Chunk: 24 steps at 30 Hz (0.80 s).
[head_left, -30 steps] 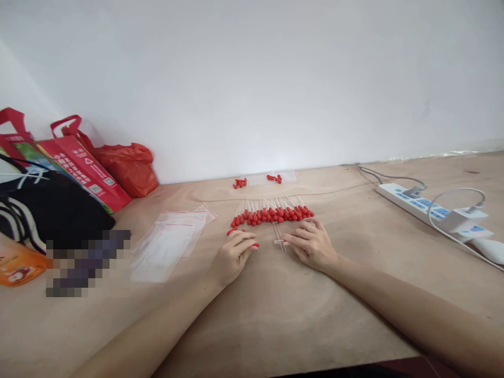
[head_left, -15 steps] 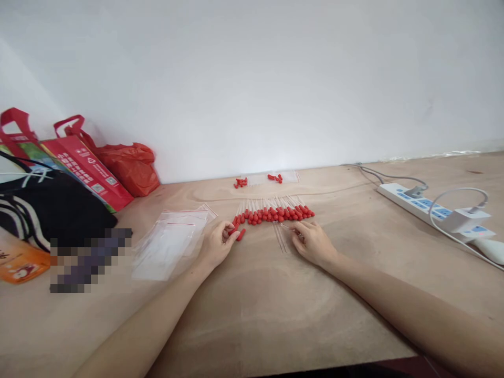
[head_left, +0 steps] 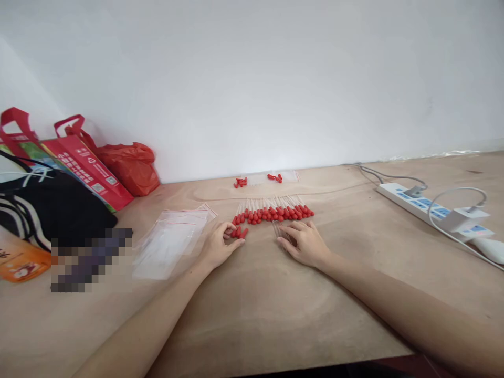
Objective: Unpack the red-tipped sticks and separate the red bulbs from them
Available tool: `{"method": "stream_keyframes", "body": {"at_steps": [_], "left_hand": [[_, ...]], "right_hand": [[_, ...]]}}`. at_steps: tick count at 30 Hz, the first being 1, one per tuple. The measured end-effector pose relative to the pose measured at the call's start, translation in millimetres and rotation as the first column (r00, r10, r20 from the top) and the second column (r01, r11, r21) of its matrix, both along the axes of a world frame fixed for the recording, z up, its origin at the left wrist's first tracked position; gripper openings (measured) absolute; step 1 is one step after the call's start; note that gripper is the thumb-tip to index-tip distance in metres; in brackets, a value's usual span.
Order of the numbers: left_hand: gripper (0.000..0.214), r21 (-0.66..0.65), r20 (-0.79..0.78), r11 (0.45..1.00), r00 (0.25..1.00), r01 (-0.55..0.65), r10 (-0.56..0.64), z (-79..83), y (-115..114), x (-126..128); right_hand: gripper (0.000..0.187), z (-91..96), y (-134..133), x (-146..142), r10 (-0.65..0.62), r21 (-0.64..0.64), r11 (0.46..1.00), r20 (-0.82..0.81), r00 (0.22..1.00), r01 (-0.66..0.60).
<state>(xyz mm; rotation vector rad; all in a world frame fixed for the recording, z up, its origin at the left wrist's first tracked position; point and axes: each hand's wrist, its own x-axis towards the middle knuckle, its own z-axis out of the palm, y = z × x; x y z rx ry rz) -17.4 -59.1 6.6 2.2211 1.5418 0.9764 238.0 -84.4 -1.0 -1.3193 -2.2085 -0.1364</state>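
The left hand (head_left: 218,244) lies on the worktop (head_left: 275,310) with its fingers curled loosely around a few loose red rubber bulbs (head_left: 239,232). I cannot tell whether it pinches one. The right hand (head_left: 305,242) lies flat and spread, fingertips on some thin clear tubes (head_left: 277,229). Both are just in front of the row of red-bulbed droppers (head_left: 275,213).

The bulbs look soft, light and grippy, and could be pinched anywhere. The tubes look stiff, slick, prone to rolling and probably brittle, so mid-length seems the safest hold.

The tubes almost vanish against the wood, so neither their number nor whether they are glass or plastic can be made out. The clear zip bags (head_left: 169,239) lie just left of the left hand.
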Motion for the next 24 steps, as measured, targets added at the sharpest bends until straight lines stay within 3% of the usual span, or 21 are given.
{"method": "stream_keyframes", "body": {"at_steps": [6, 16, 24], "left_hand": [[0.033, -0.082, 0.077, 0.997, 0.997, -0.008, 0.015, -2.7, 2, 2], [0.047, -0.076, 0.062, 0.997, 0.997, -0.033, 0.038, -3.4, 2, -1], [0.026, 0.111, -0.105, 0.990, 0.990, -0.084, 0.096, 17.3, 11, 17]], "right_hand": [[0.038, 3.0, -3, 0, 0.027, 0.007, 1.000, 0.013, 1.000, -0.027], [0.041, 4.5, -3, 2, 0.005, -0.014, 1.000, -0.060, 0.998, -0.006], [0.029, 1.5, 1, 6, -0.045, -0.005, 0.999, -0.175, 0.983, 0.045]]}}
